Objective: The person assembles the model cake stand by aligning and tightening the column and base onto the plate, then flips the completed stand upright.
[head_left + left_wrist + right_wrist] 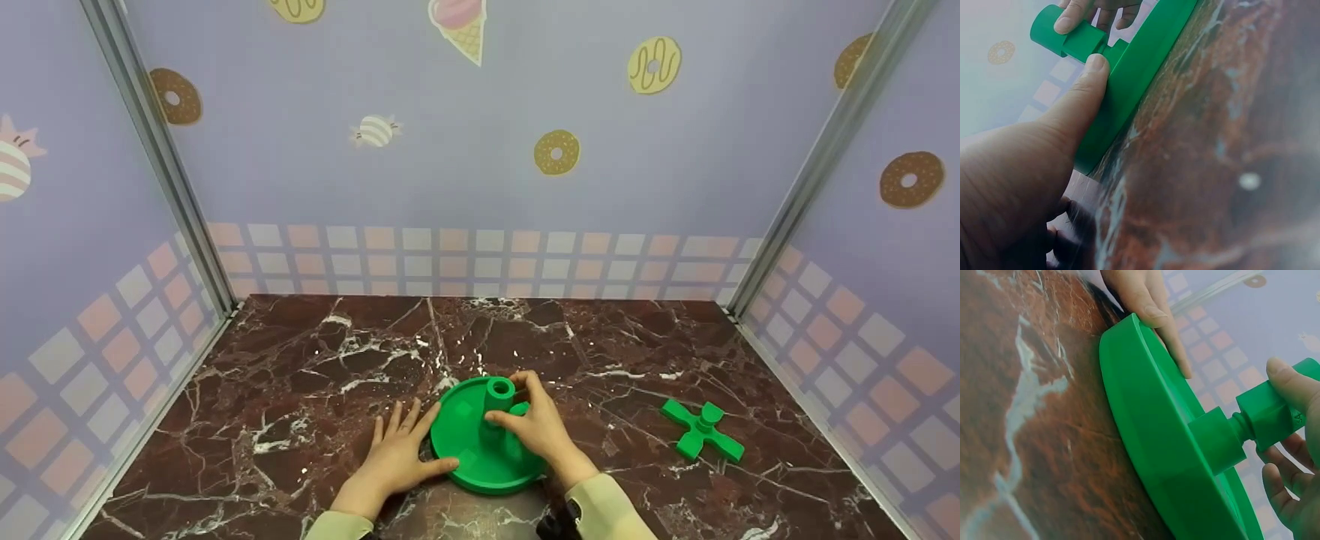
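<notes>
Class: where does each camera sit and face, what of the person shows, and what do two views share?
Head: on the head, facing forward and down at the dish; left hand, right hand, sleeves show.
Left wrist: on that wrist, facing the dish edge-on; both hands show.
Right wrist: on that wrist, facing the dish's side; both hands show.
Both wrist views share dish and post.

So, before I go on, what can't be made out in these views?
Lettering on the green post: right wrist view, too small to read beside the right grip.
The green post's top end: right wrist view, cut by the right edge.
Underside of the green dish: head view, faces the table.
Dark object by the right cuff: head view, cut by the bottom edge.
</notes>
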The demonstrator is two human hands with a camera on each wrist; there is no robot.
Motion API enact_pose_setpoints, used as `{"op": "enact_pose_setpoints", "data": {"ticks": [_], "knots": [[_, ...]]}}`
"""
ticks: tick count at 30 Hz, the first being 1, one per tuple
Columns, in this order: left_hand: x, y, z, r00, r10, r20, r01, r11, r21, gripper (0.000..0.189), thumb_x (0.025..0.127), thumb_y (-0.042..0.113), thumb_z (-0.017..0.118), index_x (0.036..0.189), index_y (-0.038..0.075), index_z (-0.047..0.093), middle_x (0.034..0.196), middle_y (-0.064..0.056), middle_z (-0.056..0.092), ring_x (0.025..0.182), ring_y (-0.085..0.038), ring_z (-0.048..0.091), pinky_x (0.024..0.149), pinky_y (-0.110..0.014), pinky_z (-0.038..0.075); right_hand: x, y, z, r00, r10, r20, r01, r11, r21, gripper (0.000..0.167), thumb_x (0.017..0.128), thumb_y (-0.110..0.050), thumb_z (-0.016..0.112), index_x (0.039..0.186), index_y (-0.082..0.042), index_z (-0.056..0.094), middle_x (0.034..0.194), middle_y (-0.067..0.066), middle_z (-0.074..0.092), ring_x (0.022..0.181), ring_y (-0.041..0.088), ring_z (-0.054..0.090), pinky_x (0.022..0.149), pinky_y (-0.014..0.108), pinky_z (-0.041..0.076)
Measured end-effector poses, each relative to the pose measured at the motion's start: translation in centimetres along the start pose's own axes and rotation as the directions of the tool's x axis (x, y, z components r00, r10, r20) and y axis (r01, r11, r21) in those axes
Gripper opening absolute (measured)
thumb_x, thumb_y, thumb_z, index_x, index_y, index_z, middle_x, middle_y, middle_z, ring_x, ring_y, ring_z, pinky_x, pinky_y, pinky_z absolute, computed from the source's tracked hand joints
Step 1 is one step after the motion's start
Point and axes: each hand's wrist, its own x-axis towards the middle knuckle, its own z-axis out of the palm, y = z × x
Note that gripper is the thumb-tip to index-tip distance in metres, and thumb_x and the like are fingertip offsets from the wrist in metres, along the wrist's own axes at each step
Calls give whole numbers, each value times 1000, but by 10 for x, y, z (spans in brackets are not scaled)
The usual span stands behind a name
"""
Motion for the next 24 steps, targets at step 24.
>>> {"op": "enact_pose_setpoints", "data": {"ticks": [24], "knots": [[1, 0, 0, 1000, -12, 8, 12, 1000, 3, 104, 82, 73, 70, 165, 24, 29, 171, -21, 19, 159, -51, 4, 124, -74, 0, 7, -2, -24, 975, -30, 221, -17, 978, 209, 51, 93, -6, 75, 139, 2, 56, 136, 22, 64, 125, 34, 64, 108, 42, 54]]}}
